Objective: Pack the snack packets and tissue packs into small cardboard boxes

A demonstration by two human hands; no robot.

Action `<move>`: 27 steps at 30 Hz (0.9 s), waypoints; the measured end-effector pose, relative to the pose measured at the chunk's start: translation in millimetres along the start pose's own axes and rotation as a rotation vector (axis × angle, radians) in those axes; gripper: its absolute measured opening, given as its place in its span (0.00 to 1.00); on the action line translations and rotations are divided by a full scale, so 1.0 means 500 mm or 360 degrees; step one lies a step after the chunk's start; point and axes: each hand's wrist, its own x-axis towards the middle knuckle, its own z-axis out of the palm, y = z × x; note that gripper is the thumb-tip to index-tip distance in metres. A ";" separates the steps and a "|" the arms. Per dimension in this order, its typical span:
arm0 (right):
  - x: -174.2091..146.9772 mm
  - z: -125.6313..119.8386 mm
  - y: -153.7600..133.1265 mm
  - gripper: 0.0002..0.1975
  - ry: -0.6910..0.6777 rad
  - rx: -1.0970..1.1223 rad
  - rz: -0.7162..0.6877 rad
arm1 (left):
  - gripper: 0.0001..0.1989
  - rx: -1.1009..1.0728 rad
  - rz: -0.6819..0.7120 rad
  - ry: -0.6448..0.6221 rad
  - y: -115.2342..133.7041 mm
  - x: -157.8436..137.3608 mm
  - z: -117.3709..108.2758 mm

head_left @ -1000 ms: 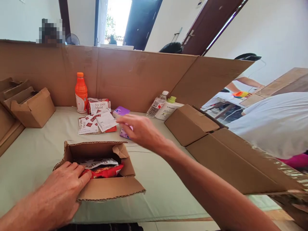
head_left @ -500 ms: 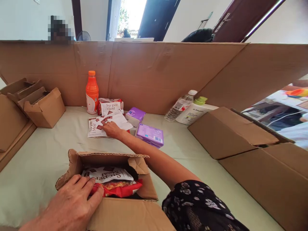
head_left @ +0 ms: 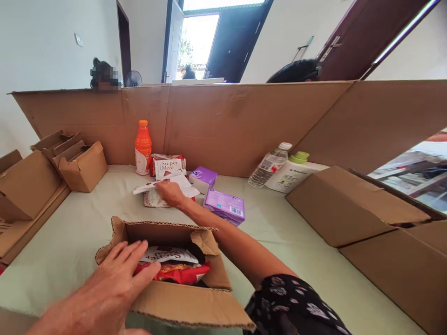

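Observation:
My right hand (head_left: 171, 193) reaches forward with its fingers closed on a white "Su-per Meal" packet (head_left: 145, 187), whose left edge is raised over another pack (head_left: 151, 200). Behind it stand a further white "Su-per Meal" packet (head_left: 170, 168) and a red packet, mostly hidden. Close to me is an open cardboard box (head_left: 190, 300) with its front flap folded toward me. Inside lie a white packet (head_left: 171, 254) and a red packet (head_left: 185, 274). My left hand (head_left: 115, 279) is open, fingers spread over the box's left side; whether it presses on the contents I cannot tell.
An orange bottle (head_left: 143, 149) stands behind the packets. Purple packs (head_left: 225, 204) lie right of my right hand. A clear bottle (head_left: 268, 166) and a white green-capped bottle (head_left: 288, 174) lean farther right. Cardboard boxes (head_left: 82, 167) line the left; cardboard boxes (head_left: 352, 204) line the right.
My right hand has gone from touching the flat white packet to gripping it, and the packet's left edge has lifted. My left hand's fingers have spread and shifted. The view has tilted up.

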 end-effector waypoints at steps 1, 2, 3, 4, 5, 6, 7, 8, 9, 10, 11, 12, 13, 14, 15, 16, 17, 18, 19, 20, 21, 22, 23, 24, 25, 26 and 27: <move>-0.007 -0.029 0.007 0.20 0.0081 0.0026 0.0072 | 0.45 -0.0043 0.0010 0.0093 -0.008 -0.007 0.001; -0.019 -0.062 0.016 0.21 0.0155 0.0039 0.0128 | 0.48 -0.0104 0.0007 0.0242 -0.016 -0.012 0.002; -0.036 -0.097 0.025 0.22 0.0239 0.0073 0.0153 | 0.48 -0.0188 -0.0014 0.0442 -0.025 -0.014 0.002; -0.058 -0.134 0.032 0.22 0.0342 0.0150 0.0136 | 0.46 -0.0286 -0.0062 0.0669 -0.034 -0.013 0.001; -0.085 -0.172 0.036 0.20 0.0464 0.0269 0.0078 | 0.42 -0.0393 -0.0128 0.0899 -0.042 -0.008 -0.002; -0.117 -0.208 0.035 0.19 0.0608 0.0429 -0.0016 | 0.39 -0.0498 -0.0197 0.1116 -0.050 -0.001 -0.005; -0.151 -0.242 0.029 0.17 0.0754 0.0595 -0.0126 | 0.38 -0.0597 -0.0244 0.1305 -0.056 0.009 -0.010; -0.186 -0.272 0.016 0.14 0.0881 0.0742 -0.0239 | 0.37 -0.0693 -0.0248 0.1473 -0.061 0.019 -0.015; -0.221 -0.299 -0.002 0.13 0.0965 0.0843 -0.0346 | 0.38 -0.0790 -0.0208 0.1597 -0.063 0.029 -0.020; -0.253 -0.320 -0.023 0.11 0.0996 0.0887 -0.0440 | 0.38 -0.0898 -0.0136 0.1695 -0.064 0.038 -0.026; -0.280 -0.337 -0.047 0.10 0.1000 0.0912 -0.0532 | 0.36 -0.1020 -0.0059 0.1787 -0.062 0.044 -0.031; -0.303 -0.350 -0.069 0.09 0.0985 0.0942 -0.0609 | 0.32 -0.1154 0.0007 0.1870 -0.058 0.048 -0.035; -0.320 -0.358 -0.090 0.08 0.0976 0.1010 -0.0677 | 0.26 -0.1296 0.0048 0.1908 -0.052 0.049 -0.038; -0.330 -0.362 -0.106 0.07 0.0969 0.1122 -0.0735 | 0.20 -0.1432 0.0064 0.1931 -0.044 0.048 -0.042; -0.335 -0.362 -0.117 0.07 0.0959 0.1257 -0.0772 | 0.15 -0.1562 0.0079 0.1954 -0.035 0.047 -0.044; -0.335 -0.358 -0.124 0.11 0.0933 0.1389 -0.0796 | 0.11 -0.1687 0.0103 0.1984 -0.026 0.045 -0.046; -0.330 -0.352 -0.126 0.16 0.0881 0.1492 -0.0814 | 0.09 -0.1811 0.0138 0.1989 -0.017 0.045 -0.047; -0.323 -0.342 -0.125 0.20 0.0799 0.1543 -0.0830 | 0.10 -0.1933 0.0178 0.1983 -0.010 0.045 -0.047; -0.316 -0.332 -0.121 0.23 0.0706 0.1541 -0.0848 | 0.10 -0.2035 0.0209 0.1957 -0.003 0.047 -0.046; -0.308 -0.320 -0.116 0.23 0.0612 0.1507 -0.0847 | 0.11 -0.2106 0.0223 0.1892 0.001 0.049 -0.043; -0.304 -0.309 -0.109 0.21 0.0545 0.1479 -0.0833 | 0.11 -0.2135 0.0207 0.1754 0.004 0.051 -0.039; -0.303 -0.299 -0.101 0.20 0.0513 0.1465 -0.0796 | 0.13 -0.2109 0.0157 0.1618 0.005 0.052 -0.033; -0.306 -0.291 -0.091 0.19 0.0534 0.1463 -0.0738 | 0.15 -0.2026 0.0089 0.1505 0.005 0.050 -0.026; -0.316 -0.284 -0.081 0.19 0.0590 0.1455 -0.0659 | 0.19 -0.1895 0.0017 0.1441 0.003 0.046 -0.019; -0.330 -0.280 -0.069 0.18 0.0663 0.1426 -0.0563 | 0.23 -0.1726 -0.0050 0.1410 0.001 0.038 -0.011; -0.348 -0.276 -0.056 0.18 0.0740 0.1369 -0.0462 | 0.27 -0.1522 -0.0102 0.1389 -0.001 0.027 -0.002; -0.368 -0.273 -0.044 0.18 0.0804 0.1284 -0.0371 | 0.30 -0.1289 -0.0129 0.1356 -0.004 0.015 0.008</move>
